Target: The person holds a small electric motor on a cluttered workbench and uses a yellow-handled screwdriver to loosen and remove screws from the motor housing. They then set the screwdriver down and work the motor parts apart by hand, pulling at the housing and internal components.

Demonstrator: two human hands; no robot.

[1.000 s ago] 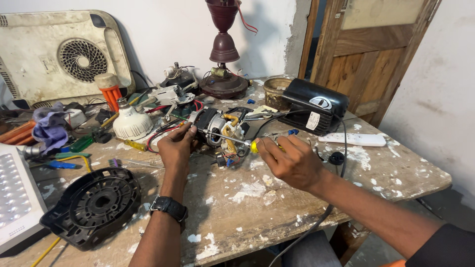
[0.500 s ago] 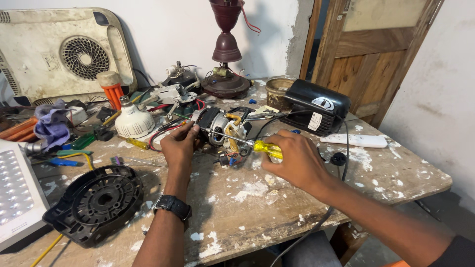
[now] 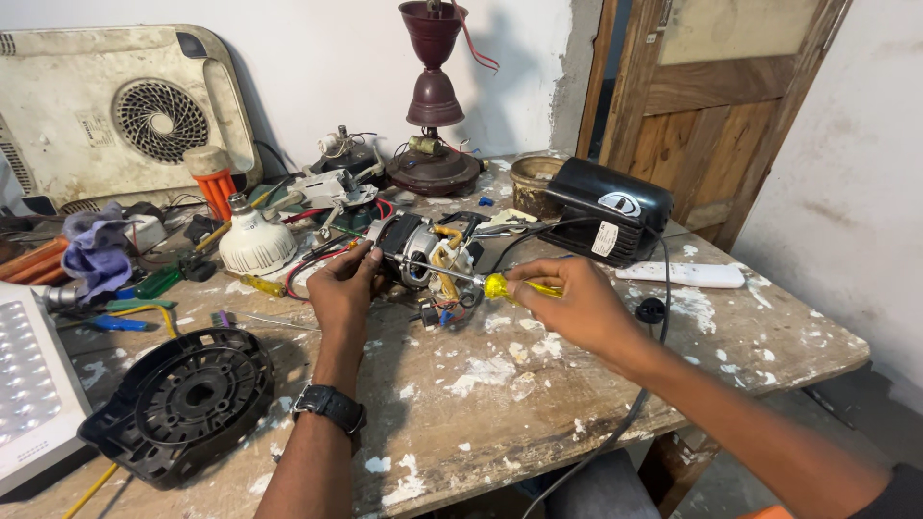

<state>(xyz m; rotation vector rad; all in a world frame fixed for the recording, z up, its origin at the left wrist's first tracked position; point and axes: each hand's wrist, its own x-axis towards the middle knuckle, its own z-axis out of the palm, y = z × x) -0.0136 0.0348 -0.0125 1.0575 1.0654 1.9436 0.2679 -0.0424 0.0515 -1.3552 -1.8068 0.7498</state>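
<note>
A small electric motor (image 3: 423, 252) with copper windings and coloured wires lies on the paint-spattered wooden table (image 3: 500, 404). My left hand (image 3: 344, 288), with a black watch on its wrist, grips the motor's left side. In my right hand (image 3: 567, 306) is a yellow-handled screwdriver (image 3: 500, 284); its metal shaft runs left and its tip touches the motor. Both forearms reach in from the bottom of the view.
A round black plastic fan housing (image 3: 183, 399) lies at the front left beside a white LED panel (image 3: 29, 384). A white bulb (image 3: 255, 240), small tools, a black box-shaped device (image 3: 606, 210), a white remote (image 3: 678, 275) and a maroon lamp stand (image 3: 433, 106) crowd the back. A wooden door (image 3: 711, 106) stands at right.
My right hand has shifted its hold on the screwdriver, from over the handle to farther back along it. My left hand stays on the motor.
</note>
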